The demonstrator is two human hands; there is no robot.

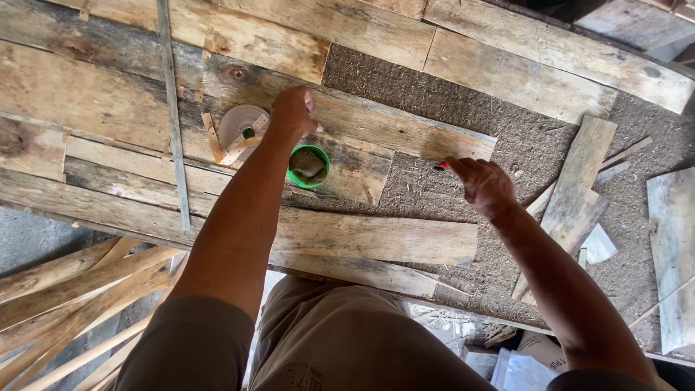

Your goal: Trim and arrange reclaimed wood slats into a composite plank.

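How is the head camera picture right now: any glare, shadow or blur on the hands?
Head view: soft, even daylight, no glare; left hand sharp above the green cup; right hand slightly soft, with something red at its fingers; wide-lens bending shows along the planks at the edges.

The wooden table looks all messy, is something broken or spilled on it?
Nothing looks freshly spilled. The plank table is rough: boards are uneven and mismatched, and sawdust-like grit covers the gaps. Loose offcuts lie askew on the right. The small green cup stands upright below the left hand.
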